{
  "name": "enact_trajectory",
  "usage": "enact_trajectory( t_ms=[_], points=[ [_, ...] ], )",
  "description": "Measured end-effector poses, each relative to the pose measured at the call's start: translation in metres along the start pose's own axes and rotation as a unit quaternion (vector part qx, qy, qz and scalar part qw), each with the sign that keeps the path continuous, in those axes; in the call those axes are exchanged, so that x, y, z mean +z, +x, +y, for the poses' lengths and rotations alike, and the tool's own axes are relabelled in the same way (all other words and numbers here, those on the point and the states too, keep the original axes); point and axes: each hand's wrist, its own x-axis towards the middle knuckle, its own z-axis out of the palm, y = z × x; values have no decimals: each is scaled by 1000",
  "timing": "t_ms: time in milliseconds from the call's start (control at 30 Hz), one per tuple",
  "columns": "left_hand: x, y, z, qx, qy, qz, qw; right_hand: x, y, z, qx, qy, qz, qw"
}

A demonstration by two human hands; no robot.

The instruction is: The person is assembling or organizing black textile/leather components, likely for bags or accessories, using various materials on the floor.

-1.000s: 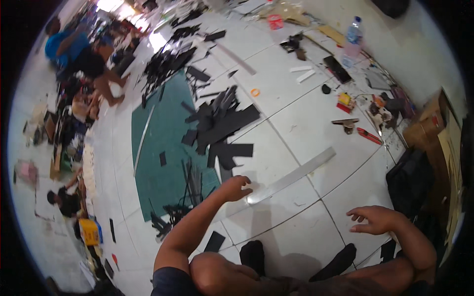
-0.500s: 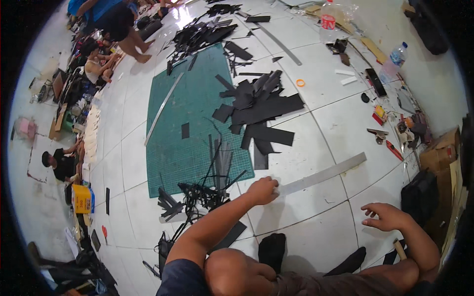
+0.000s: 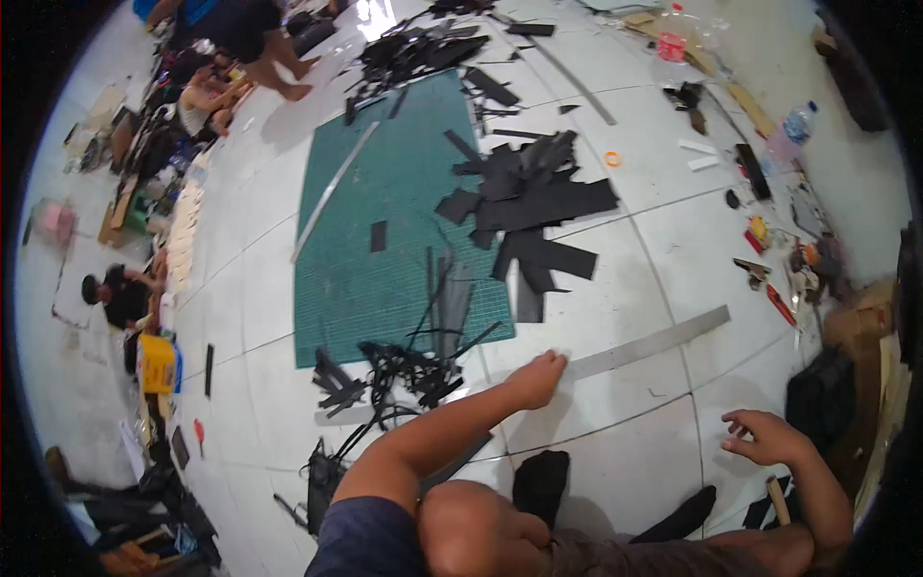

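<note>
My left hand (image 3: 538, 381) has its fingers closed, low over the white floor, beside the left end of a long grey metal ruler (image 3: 654, 344). What lies between those fingers, if anything, is too small to make out. My right hand (image 3: 766, 438) hangs at the right with fingers apart, holding nothing. Near my left forearm, thin black strips (image 3: 409, 375) lie in a tangle at the near edge of a green cutting mat (image 3: 336, 279). A heap of flat black pieces (image 3: 548, 202) overlaps the mat's right side.
Another metal ruler (image 3: 332, 197) lies across the mat. To the right are a red cutter (image 3: 781, 306), an orange ring (image 3: 612, 159), bottles (image 3: 796, 125) and a cardboard box (image 3: 856, 327). A wooden handle (image 3: 777, 500) shows by my right forearm. Other people (image 3: 125, 293) sit at the left.
The whole view has shifted slightly, so the mat and black pieces appear farther right. My left hand stays at the ruler's end with fingers closed. My right hand remains open.
</note>
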Motion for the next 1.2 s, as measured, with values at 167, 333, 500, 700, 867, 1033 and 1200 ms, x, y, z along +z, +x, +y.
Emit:
enact_trajectory(
  t_ms=[167, 333, 500, 700, 867, 1033, 1200],
  points=[
    [-4, -2, 0, 17, 59, 23, 998, 1, 1, 5, -32, -27, -9, 999],
    [-13, 0, 11, 38, 148, 20, 988, 8, 5, 1, -30, -23, -21, 999],
    [-10, 12, 34, 58, 169, 18, 984, 9, 5, -6, -34, -18, -29, 999],
    [-10, 22, 46, 75, 170, 7, 983, 11, 10, -19, -49, -32, -27, 998],
    [-8, 25, 45, 66, 172, 7, 983, 11, 10, -23, -33, -51, -44, 997],
    [-11, 26, 50, 58, 176, 7, 983, 4, 15, -36, -67, -50, -38, 996],
    [-9, 36, 58, 33, 135, 42, 989, -11, 29, -48, -159, -13, -30, 987]
  ],
)
